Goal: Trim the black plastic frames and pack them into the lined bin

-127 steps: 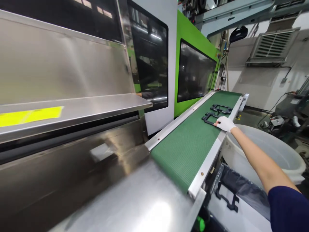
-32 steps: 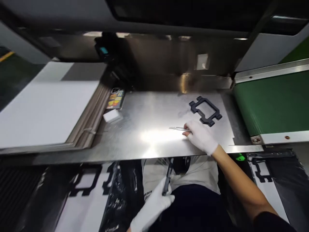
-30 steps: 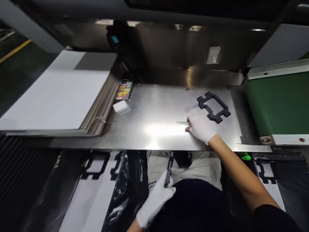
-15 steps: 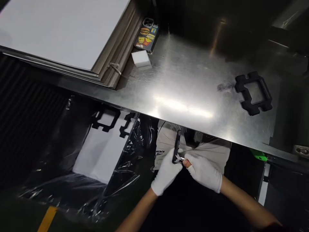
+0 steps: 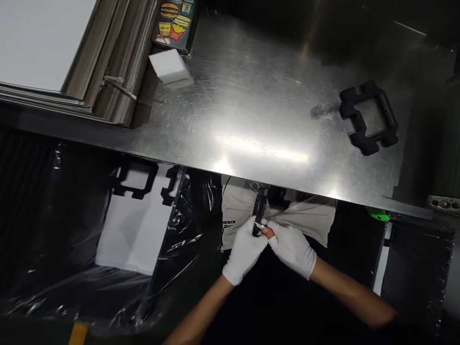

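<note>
Both my hands wear white gloves and meet below the front edge of the steel table (image 5: 251, 124), over my lap. My left hand (image 5: 244, 249) is closed round a black plastic part (image 5: 259, 215) held upright. My right hand (image 5: 292, 247) is pinched on a small metal blade whose tip touches that part. A second black frame-shaped part (image 5: 370, 117) lies flat on the table at the right, apart from both hands.
A stack of white and grey sheets (image 5: 72, 52) fills the table's left end, with a white block (image 5: 168, 66) and a phone in a cartoon case (image 5: 174, 21) beside it. Below left, a plastic-lined box (image 5: 136, 225) holds black parts on white sheet.
My right hand left the table with the metal blade and came down to my left hand at my lap. The view has tilted down and closer since then.
</note>
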The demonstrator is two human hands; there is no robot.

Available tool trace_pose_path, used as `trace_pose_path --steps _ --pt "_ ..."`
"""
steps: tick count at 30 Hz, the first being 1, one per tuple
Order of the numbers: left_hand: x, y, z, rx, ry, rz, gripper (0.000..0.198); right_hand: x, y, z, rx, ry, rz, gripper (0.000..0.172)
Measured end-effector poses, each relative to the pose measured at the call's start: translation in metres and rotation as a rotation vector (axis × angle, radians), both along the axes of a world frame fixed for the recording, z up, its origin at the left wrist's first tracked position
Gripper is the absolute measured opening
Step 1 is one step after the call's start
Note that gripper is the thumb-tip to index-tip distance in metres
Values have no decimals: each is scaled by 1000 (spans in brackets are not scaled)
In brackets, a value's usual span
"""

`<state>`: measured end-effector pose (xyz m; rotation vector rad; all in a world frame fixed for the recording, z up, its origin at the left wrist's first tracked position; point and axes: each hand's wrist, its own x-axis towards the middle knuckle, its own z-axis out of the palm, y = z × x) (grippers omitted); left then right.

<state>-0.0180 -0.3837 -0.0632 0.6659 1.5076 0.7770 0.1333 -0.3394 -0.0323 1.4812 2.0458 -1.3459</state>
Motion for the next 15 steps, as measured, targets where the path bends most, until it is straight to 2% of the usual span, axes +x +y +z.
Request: trace_pose_path --steps 6,15 --pt "3 2 0 -15 25 -10 15 0 0 3 -45 -19 -29 35" --pt "5 6 4 -26 76 1 17 4 -7 -11 -31 2 -53 35"
